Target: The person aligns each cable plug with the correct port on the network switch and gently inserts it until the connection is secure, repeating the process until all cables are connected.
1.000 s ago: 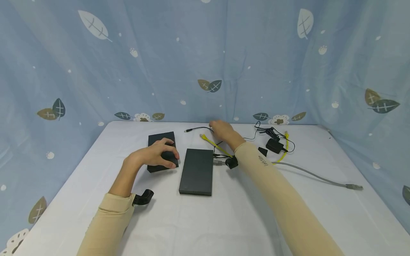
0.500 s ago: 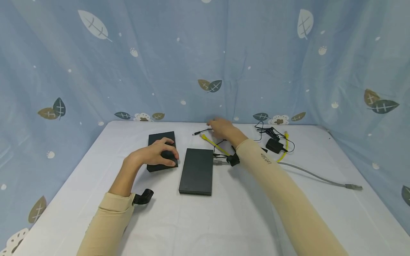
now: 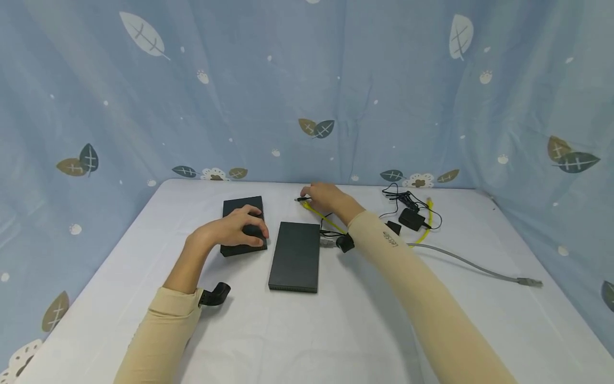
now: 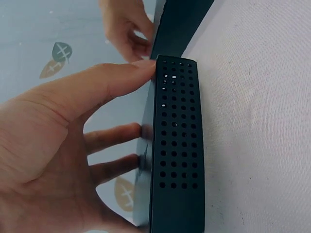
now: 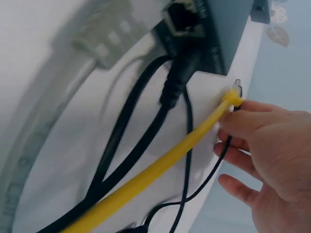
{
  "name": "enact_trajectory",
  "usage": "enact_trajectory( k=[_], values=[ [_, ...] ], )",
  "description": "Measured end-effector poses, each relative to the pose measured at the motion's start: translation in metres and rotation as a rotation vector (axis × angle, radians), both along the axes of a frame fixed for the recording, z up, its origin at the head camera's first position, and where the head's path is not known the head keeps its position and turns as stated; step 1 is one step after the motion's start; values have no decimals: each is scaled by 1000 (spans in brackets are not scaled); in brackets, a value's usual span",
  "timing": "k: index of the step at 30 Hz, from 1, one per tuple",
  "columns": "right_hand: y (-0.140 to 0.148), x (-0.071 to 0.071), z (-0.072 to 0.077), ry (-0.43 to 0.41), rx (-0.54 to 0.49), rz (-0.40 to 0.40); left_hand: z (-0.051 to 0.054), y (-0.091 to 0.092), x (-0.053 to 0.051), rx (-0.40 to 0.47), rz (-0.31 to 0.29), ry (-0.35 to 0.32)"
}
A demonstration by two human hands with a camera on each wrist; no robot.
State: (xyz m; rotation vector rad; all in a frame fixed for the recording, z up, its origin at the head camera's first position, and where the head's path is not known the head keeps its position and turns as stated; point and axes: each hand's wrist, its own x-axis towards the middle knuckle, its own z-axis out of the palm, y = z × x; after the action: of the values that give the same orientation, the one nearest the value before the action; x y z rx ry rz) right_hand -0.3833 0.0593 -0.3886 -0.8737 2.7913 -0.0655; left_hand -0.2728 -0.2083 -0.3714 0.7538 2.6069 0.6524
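My left hand [image 3: 232,228] lies over a thin black box [image 3: 234,206] at the left of the table. In the left wrist view its thumb and fingertips touch the box's broad face, beside an edge with rows of small holes [image 4: 177,131]. Towards the back, my right hand [image 3: 326,196] pinches a thin black power cable just behind its barrel plug [image 3: 301,199]. Beside that plug lies the end of a yellow network cable [image 5: 146,179], partly in front of the fingertips in the right wrist view. A second black box [image 3: 295,256] sits between the hands.
A black plug [image 5: 182,73] sits in the middle box's right end, near a grey cable's connector [image 5: 109,31]. The grey cable [image 3: 470,263] runs right. A black power adapter [image 3: 411,218] with bundled wire lies back right. A blue curtain [image 3: 268,96] hangs behind the table.
The barrel plug has shifted right, and my right hand has come slightly left and forward, so its fingers are now close behind the plug. My left hand has stayed in place.
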Motion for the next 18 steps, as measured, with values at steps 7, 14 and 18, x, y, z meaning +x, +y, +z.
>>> enact_trajectory(
  k=[7, 14, 18],
  values=[
    [12, -7, -2, 80, -71, 5, -2, -2, -4, 14, -5, 25],
    [19, -7, 6, 140, -127, 1, -1, -1, -2, 12, -4, 33],
    [24, -7, 7, 179, -172, 25, -2, 1, 0, 10, 2, 52]
  ],
)
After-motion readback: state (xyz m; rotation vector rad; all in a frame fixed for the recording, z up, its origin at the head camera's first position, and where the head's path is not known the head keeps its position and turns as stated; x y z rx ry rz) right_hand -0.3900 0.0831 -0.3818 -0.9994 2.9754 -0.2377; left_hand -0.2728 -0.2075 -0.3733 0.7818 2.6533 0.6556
